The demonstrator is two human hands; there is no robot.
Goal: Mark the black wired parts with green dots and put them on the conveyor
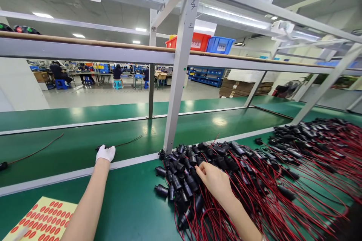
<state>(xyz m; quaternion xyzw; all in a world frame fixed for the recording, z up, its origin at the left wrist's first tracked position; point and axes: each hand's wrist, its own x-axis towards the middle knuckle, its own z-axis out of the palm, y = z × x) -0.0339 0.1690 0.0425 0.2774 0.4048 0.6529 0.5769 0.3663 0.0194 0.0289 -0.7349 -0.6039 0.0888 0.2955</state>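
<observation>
My left hand [105,153], in a white glove that leaves the wrist bare, reaches over the green belt [135,128]. Its fingers are curled around a black wired part [98,147], mostly hidden, whose thin wire [130,140] trails right along the belt. My bare right hand [213,180] is over the near edge of a heap of black cylindrical parts [181,180] with red and black wires. Thumb and forefinger are pinched together there, with a speck of red at the tips; I cannot tell what they hold.
A sheet of red oval stickers [42,220] lies at lower left. Another wired black part [3,165] rests on the belt's left. A metal post [178,71] rises between my hands, supporting a shelf with red [199,41] and blue bins [220,45]. People sit working far behind.
</observation>
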